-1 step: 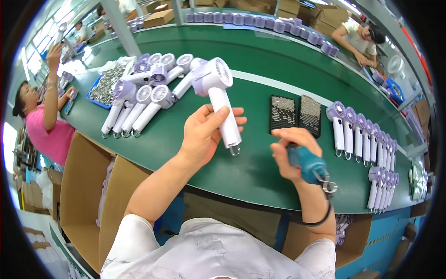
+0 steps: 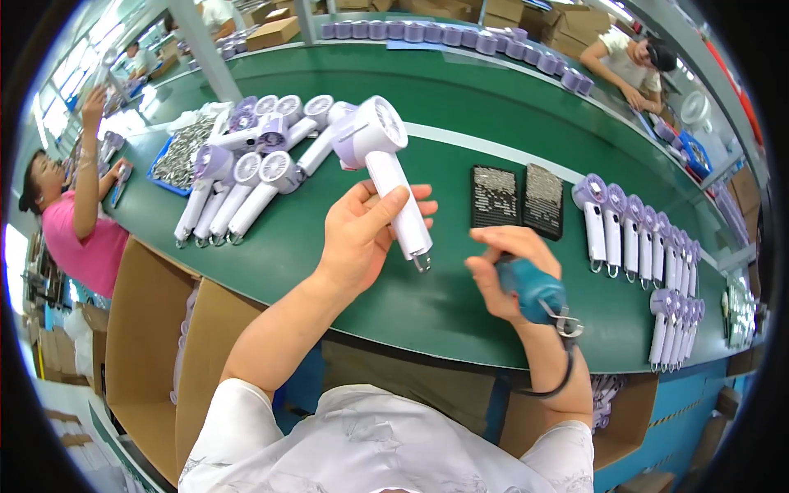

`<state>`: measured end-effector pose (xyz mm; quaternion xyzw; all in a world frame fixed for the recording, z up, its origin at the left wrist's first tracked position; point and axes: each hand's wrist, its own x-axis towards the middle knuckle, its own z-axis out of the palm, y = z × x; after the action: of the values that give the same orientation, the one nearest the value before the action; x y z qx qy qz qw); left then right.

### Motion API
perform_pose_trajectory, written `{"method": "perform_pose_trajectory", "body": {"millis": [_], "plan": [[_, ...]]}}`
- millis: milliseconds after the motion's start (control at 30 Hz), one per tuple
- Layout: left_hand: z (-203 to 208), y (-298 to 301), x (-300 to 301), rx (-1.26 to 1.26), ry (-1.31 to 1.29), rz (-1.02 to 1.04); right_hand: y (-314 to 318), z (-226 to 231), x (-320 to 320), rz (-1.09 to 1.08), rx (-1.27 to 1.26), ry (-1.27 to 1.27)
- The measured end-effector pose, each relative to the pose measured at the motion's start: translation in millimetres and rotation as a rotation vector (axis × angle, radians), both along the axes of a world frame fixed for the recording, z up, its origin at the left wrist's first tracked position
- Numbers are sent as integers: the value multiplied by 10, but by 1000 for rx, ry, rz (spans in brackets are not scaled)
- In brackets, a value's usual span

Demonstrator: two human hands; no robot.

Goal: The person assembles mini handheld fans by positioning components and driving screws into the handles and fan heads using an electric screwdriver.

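Observation:
My left hand (image 2: 362, 234) grips the white handle of a lilac-and-white handheld fan (image 2: 393, 185), tilted with its head away from me and a metal loop at the handle's lower end. In my right hand (image 2: 514, 263) is a teal electric screwdriver (image 2: 534, 289), with a hook and cord at its back end; its front end is hidden by the fingers. Beyond that hand lie two black trays (image 2: 495, 218) of small metal screws. To the left, several similar fans (image 2: 267, 177) are heaped beside a blue tray (image 2: 156, 171) full of small metal parts.
Rows of fans (image 2: 633, 230) lie on the green table (image 2: 444, 320) at the right. Purple cylindrical parts (image 2: 452, 35) line the far side. An open cardboard box (image 2: 152, 329) stands below the table's left edge. One person in pink (image 2: 78, 222) works at left, another (image 2: 633, 70) at far right.
My right hand and the screwdriver have shifted slightly left, toward the fan. The fan in my left hand has barely moved. The surroundings sit slightly further left in view.

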<state>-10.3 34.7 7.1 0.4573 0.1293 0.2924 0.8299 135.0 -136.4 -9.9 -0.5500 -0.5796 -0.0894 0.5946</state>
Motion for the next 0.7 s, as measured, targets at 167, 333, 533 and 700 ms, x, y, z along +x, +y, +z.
{"method": "perform_pose_trajectory", "body": {"millis": [167, 333, 533, 700], "plan": [[74, -174, 318, 8, -46, 1, 55, 13, 40, -109, 51, -125], [71, -293, 413, -57, -112, 87, 75, 23, 42, -123, 128, -189], [-24, -395, 426, -95, -122, 100, 53, -66, 74, -228, 146, -346], [30, -469, 425, -143, -152, 81, 5, -76, 173, -255, 167, -490]]}}
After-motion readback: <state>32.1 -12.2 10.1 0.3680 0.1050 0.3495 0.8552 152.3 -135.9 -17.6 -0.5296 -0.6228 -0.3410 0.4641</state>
